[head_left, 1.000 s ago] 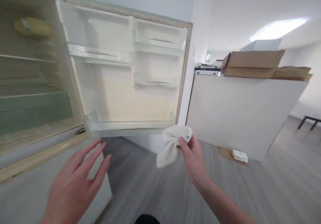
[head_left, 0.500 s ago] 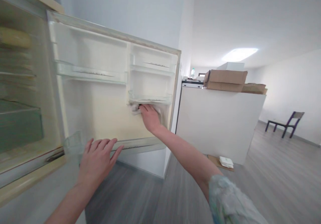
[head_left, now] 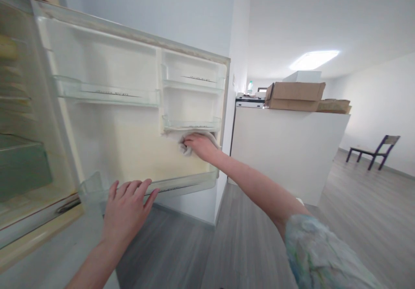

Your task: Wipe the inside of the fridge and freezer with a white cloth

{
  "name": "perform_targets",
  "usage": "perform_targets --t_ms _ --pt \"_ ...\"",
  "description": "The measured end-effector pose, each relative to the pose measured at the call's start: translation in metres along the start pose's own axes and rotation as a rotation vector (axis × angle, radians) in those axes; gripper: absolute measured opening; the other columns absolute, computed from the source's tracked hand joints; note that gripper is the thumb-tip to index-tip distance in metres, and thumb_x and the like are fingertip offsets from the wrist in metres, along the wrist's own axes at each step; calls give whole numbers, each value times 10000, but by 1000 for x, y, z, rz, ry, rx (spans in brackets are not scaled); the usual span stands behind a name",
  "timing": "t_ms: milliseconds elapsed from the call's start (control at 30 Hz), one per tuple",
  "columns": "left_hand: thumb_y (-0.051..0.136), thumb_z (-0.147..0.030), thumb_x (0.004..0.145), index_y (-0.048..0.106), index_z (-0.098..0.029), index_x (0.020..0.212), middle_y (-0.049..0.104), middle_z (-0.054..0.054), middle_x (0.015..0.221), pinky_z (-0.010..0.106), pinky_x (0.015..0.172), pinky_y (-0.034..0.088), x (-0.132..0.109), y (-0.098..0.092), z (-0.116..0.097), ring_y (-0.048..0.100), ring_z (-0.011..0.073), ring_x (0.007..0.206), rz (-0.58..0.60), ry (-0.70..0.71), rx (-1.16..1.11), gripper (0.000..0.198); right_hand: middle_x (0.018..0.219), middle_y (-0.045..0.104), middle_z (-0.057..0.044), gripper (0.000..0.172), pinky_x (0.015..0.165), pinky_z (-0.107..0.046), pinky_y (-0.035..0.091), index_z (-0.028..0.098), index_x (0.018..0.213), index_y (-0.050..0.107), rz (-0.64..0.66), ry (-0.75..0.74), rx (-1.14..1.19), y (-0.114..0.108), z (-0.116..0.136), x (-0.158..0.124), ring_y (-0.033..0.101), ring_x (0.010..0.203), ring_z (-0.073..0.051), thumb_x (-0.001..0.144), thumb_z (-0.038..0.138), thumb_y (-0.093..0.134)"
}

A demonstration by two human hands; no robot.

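The right hand [head_left: 197,144] presses a bunched white cloth [head_left: 186,147] flat against the inner wall of the open fridge door [head_left: 129,142], just under the small right-side door shelf [head_left: 192,125], while the left hand [head_left: 128,207], fingers spread and holding nothing, rests on the bottom door shelf [head_left: 181,184], lower and to the left.

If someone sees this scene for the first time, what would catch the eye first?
The open fridge door fills the left, its clear shelves bare. The right hand presses a white cloth on the door's inner wall under a small shelf; the left hand rests at the bottom door shelf.
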State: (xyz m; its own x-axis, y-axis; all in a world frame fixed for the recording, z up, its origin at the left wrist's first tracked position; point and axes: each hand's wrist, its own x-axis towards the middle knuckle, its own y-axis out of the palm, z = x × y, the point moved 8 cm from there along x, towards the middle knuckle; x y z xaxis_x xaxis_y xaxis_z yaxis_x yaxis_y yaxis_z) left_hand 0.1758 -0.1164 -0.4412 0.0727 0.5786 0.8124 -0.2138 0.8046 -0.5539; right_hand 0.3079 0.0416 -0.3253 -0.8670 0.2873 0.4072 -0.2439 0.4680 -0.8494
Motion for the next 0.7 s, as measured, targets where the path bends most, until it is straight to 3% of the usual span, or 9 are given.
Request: perform_targets --t_ms 67,133,300,467,533,633,700 --pt "531 -417 1026 718 -138 1204 742 141 1054 621 1176 355 0 1 0 649 365 1026 5 -1 -2 381 1165 763 -129 232 934 -332 517 99 1091 792 201 -94 -52 20 14 4 677 1129 -263 1040 103 566" --pt "532 -422 1023 721 -143 1196 741 134 1032 620 1162 367 0 1 -1 649 362 1009 3 -4 -4 379 1108 766 -127 216 854 -331 534 100 1056 787 277 -146 -93 31 30 16 685 1074 -262 1037 109 572" --pt "560 -454 1011 713 -141 1189 735 130 1035 607 1122 403 0 -1 0 644 365 1010 2 1 -4 391 1227 699 -153 302 862 -353 553 93 1182 713 -120 -177 -163 11 78 59 633 1138 -266 1072 79 433" --pt "576 -471 1004 720 -142 1176 727 126 1017 548 1076 450 1 0 0 639 360 1009 34 12 4 399 1156 719 -164 281 895 -357 556 82 1072 722 22 -387 -166 42 134 80 643 1118 -272 1074 101 441" --pt "573 -467 1007 719 -150 1181 724 120 1012 533 1071 456 1 0 1 639 352 1008 42 6 3 390 1150 710 -171 263 886 -352 544 73 1028 700 -76 -371 -193 25 138 98 630 1121 -273 1066 85 440" --pt "575 -466 1009 713 -155 1195 721 116 1014 533 1089 450 0 -2 1 641 340 1015 31 -4 -14 388 1157 679 -170 220 922 -367 503 37 983 638 -291 -248 -246 -23 126 132 592 1151 -276 1056 60 431" --pt "585 -470 1006 711 -149 1190 719 118 1020 543 1111 441 -1 -3 1 642 334 1017 18 -1 -32 391 1176 662 -170 233 946 -391 485 17 978 607 -348 -170 -257 -42 122 149 574 1177 -288 1058 56 392"
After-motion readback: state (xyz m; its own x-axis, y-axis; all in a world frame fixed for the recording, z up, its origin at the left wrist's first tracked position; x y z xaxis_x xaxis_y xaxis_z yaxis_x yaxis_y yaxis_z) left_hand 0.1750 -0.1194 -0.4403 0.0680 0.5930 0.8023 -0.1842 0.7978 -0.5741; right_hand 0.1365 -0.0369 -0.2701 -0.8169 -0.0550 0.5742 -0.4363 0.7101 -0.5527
